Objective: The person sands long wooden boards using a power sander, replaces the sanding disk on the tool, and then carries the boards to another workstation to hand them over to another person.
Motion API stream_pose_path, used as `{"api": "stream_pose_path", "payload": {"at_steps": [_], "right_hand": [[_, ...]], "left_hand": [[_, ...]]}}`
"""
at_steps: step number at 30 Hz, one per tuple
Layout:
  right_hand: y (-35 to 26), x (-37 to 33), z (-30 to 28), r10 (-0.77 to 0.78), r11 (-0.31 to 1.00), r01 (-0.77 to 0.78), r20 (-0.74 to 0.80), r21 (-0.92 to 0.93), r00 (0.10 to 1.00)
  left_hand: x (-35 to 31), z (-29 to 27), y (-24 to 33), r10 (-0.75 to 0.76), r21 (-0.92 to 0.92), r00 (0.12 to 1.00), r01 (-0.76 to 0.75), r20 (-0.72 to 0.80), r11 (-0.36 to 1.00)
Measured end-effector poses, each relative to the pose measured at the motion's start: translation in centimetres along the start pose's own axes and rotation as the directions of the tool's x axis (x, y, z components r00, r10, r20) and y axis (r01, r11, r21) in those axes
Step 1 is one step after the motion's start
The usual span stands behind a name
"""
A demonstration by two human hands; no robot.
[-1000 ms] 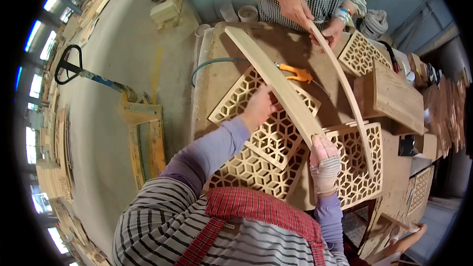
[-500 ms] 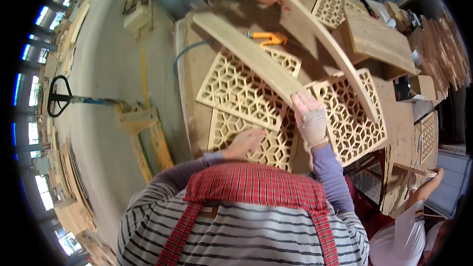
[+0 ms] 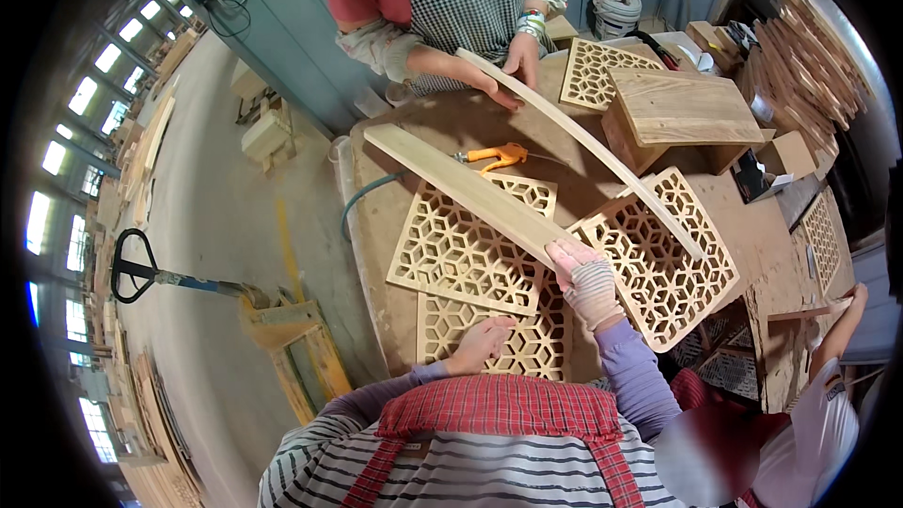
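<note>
My right hand [image 3: 585, 287], in a pale glove with bare fingertips, grips the near end of a long light wooden board [image 3: 451, 183]. The board slants up to the far left above two pale lattice panels. Below it, my left hand [image 3: 482, 343] has its fingers bent together over the nearer lattice panel [image 3: 536, 357]; what they hold, if anything, is hidden. The other lattice panel [image 3: 470, 249] overlaps that one from behind. To the right of my right hand lies another lattice panel [image 3: 658, 263].
Across the table a co-worker's hands [image 3: 499, 75] hold a curved wooden strip [image 3: 602, 150]. An orange air gun [image 3: 499, 155] with a blue hose lies beyond the board. At right are a wooden box-shaped piece [image 3: 687, 108] and stacked wood strips [image 3: 800, 66]. A pallet jack [image 3: 188, 282] stands left.
The view has tilted up, showing more of the co-worker. My right hand still holds the board's near end, and my left hand stays at the nearer panel. The co-worker still holds the curved strip.
</note>
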State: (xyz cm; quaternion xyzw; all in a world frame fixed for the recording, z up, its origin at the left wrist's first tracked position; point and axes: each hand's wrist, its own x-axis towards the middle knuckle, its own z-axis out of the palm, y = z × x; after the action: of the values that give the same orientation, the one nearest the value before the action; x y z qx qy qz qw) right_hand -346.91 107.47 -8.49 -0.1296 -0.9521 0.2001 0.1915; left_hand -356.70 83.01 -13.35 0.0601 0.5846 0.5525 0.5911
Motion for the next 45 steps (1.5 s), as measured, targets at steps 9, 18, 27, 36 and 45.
{"api": "stream_pose_path", "payload": {"at_steps": [9,18,27,36,45], "right_hand": [[0.1,-0.1,0.4,-0.055,0.998,0.054,-0.07,-0.014,0.996],[-1.1,0.8,-0.6,-0.057,0.998,0.058,-0.034,0.023,0.998],[-0.5,0.3,-0.6,-0.07,0.997,0.073,-0.093,0.024,0.993],[0.2,-0.2,0.2,-0.027,0.999,0.027,-0.007,-0.025,1.0],[0.0,0.2,0.0,-0.021,1.0,0.021,-0.015,0.023,1.0]], "left_hand": [[-0.2,0.1,-0.3,-0.053,0.034,0.998,0.054,-0.022,0.998],[0.8,-1.1,-2.2,0.134,0.525,0.991,-0.115,0.002,0.843],[1.1,-1.2,-1.9,0.043,0.419,0.996,-0.073,0.082,0.905],[-0.1,0.2,-0.6,-0.032,0.137,0.999,0.035,-0.021,0.99],[-0.4,0.8,0.4,-0.079,0.197,0.996,0.084,-0.033,0.977]]}}
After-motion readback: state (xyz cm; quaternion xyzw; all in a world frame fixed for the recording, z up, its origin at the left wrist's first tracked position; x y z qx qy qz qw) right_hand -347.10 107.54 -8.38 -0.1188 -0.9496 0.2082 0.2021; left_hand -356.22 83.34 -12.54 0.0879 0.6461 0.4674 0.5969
